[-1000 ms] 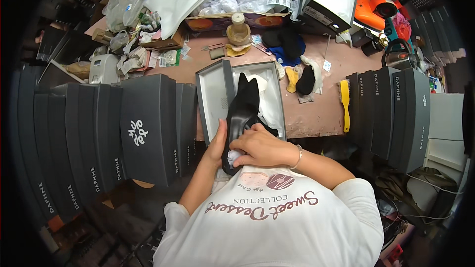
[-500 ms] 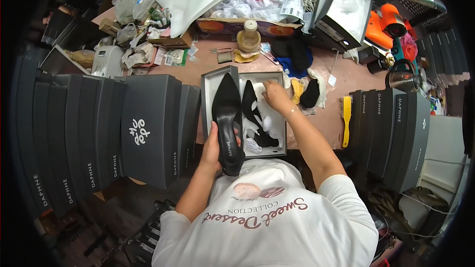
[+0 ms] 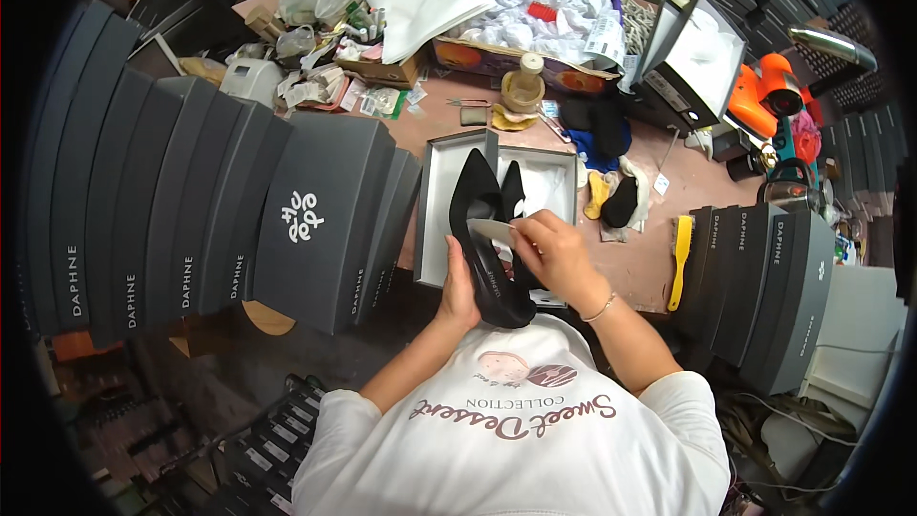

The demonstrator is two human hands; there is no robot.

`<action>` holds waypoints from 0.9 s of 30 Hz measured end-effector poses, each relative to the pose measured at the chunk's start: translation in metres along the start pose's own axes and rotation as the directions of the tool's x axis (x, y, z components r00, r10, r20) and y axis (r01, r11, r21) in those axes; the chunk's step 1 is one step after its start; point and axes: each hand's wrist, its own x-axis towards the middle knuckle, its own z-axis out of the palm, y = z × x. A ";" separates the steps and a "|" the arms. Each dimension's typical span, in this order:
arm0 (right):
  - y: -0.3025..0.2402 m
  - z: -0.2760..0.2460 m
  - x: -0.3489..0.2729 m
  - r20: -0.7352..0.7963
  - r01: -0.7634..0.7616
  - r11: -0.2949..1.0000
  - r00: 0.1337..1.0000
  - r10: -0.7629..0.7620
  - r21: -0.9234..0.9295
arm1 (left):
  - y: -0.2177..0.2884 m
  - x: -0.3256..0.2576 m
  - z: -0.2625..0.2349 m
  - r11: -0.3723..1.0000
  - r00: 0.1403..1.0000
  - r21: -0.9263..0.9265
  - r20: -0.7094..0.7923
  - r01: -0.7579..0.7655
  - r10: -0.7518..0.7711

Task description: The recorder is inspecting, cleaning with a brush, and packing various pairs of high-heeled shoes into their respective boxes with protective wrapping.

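- From here, dark boxes (image 3: 320, 220) wall off the left side of the desk (image 3: 632, 275); another stack (image 3: 750, 277) hems in the right.
- A passage runs between the open shoebox (image 3: 571, 186) and the yellow brush (image 3: 679, 263).
- Beyond the shoebox, a squat bottle (image 3: 522, 88) obstructs.

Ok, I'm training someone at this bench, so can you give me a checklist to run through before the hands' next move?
1. Shoe held: ok; the left hand has it, toe pointing away from the wearer.
2. White piece in grip: ok; the right hand pinches one end.
3. White piece's far end inside the shoe: cannot tell; it overlaps the opening from this view.
4. Box open: ok; its lid is at the left.
5. Both shoes in the box: not ok; only the other shoe lies there, partly hidden.
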 end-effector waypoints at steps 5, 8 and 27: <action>0.010 0.013 -0.015 0.036 -0.480 0.813 0.867 0.497 0.329 | -0.016 0.005 -0.001 0.967 0.989 0.207 0.055 -0.148 0.140; 0.019 0.030 -0.036 0.090 -0.536 0.436 0.699 0.709 0.723 | -0.021 0.001 0.001 0.961 0.991 0.245 0.067 -0.127 0.114; 0.057 -0.007 -0.011 0.180 -0.284 0.959 0.944 0.278 0.007 | 0.029 -0.014 -0.037 0.995 0.986 0.089 -0.162 0.042 -0.028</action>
